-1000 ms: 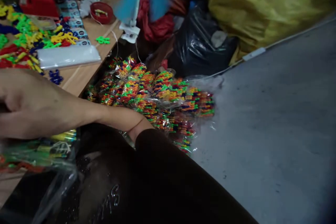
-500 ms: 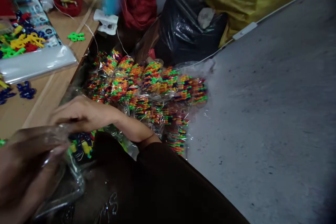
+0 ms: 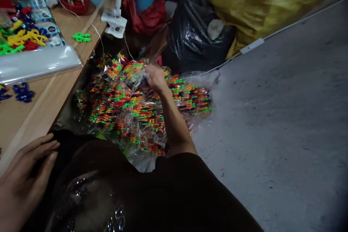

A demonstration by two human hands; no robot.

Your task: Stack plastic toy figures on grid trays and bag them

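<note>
My right hand (image 3: 155, 78) reaches over the pile on the floor. Its fingers are closed at the top of a clear plastic bag of colourful plastic pieces (image 3: 133, 70), which rests against the other bags. At lower left, my left hand (image 3: 29, 174) is by the table edge, empty, its fingers loosely extended. Beneath the right arm lie several clear bags packed with small green, orange, yellow, red and navy plastic pieces (image 3: 144, 116).
On the wooden table (image 3: 65, 76) are loose plastic pieces (image 3: 27, 40), a flat stack of clear film (image 3: 40, 63), and a red basket (image 3: 73, 0). A white clamp (image 3: 114, 23) grips its edge. Behind the pile stand a black bag (image 3: 190, 32) and a yellow sack (image 3: 252, 0). A cable crosses the grey floor (image 3: 272, 116).
My right hand has moved from the table edge out onto the pile, taking the bag along. My left hand has let go of the clear plastic and drawn back to the left.
</note>
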